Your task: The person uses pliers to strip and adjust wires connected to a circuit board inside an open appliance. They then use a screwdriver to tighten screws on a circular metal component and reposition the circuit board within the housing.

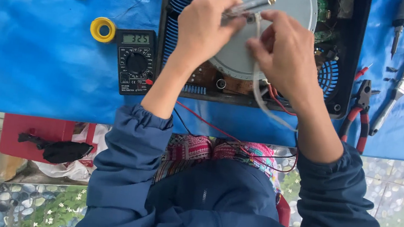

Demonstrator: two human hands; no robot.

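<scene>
By the table's point(26, 58) near edge lie a multimeter point(135, 61) and, to the right, pliers point(359, 113). Farther in, an opened black housing point(353, 54) carries a grey disc point(249, 58). Over the disc, the left hand point(204, 25) pinches a clear tube point(247, 6) with closed fingers; its long axis rises rightward to a brass tip. The right hand point(283, 49), fingers closed, grips a white cable point(256, 79) at the tube's lower end. Both hands meet there.
</scene>
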